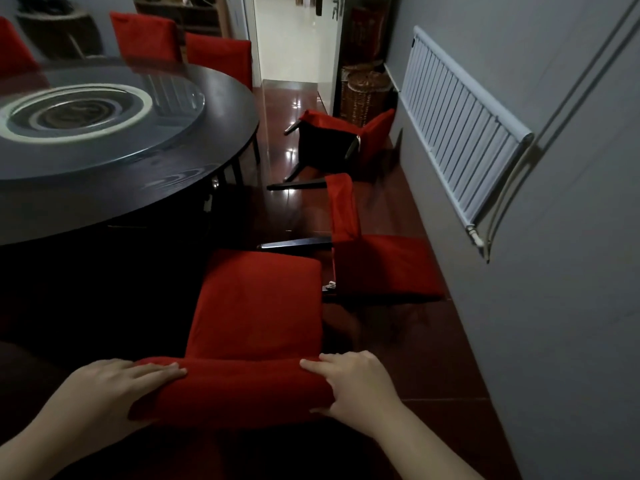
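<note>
Beside 1 table (pixel 194 192), 2 hands (pixel 114 393) (pixel 356 386) hold 1 chair (pixel 256 306) near 2 toppled chairs (pixel 381 265) (pixel 332 133).

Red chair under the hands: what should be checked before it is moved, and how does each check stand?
1. Grip: ok. The left hand and right hand hold the two ends of the red chair backrest.
2. Chair upright: ok. Its seat looks level and faces the table.
3. Room under the table: cannot tell. That space is too dark.
4. Floor on the right: not ok. The near fallen chair lies on its back close beside the seat, legs pointing towards the table.
5. Way ahead: not ok. The far fallen chair lies tipped over by the wall.
</note>
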### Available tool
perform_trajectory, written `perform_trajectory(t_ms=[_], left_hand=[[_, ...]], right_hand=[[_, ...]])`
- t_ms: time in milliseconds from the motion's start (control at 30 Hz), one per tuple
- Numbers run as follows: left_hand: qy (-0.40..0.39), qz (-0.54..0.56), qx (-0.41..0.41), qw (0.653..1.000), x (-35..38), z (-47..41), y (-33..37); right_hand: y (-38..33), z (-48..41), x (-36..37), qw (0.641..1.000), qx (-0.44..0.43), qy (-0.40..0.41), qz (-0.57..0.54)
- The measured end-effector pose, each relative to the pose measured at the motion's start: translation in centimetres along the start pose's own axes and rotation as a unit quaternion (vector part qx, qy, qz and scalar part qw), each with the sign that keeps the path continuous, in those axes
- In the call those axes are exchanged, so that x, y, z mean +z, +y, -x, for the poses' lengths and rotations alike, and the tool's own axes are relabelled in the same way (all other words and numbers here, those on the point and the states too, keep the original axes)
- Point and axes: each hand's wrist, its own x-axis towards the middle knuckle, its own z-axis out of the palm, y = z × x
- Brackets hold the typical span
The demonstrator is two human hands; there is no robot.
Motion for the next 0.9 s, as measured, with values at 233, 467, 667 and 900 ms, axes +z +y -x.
perform_trajectory(t_ms=[233,467,667,900], left_hand=[[-0.026,0.034,-0.027,0.999,4.4,3.0,-8.7],[0.066,-0.006,0.024,0.998,1.4,3.9,-6.9],[0.127,0.012,0.013,0.992,0.3,5.1,-5.6],[0.140,0.039,-0.029,0.989,2.2,6.2,-3.2]], right_hand=[[-6.6,-3.4,0.6,0.999,0.000,0.001,0.036],[-8.5,-4.5,0.5,0.999,0.008,-0.004,0.051],[-8.9,-4.5,0.6,0.998,-0.004,0.008,0.064],[-7.2,-3.8,0.2,0.997,-0.036,-0.009,0.065]])
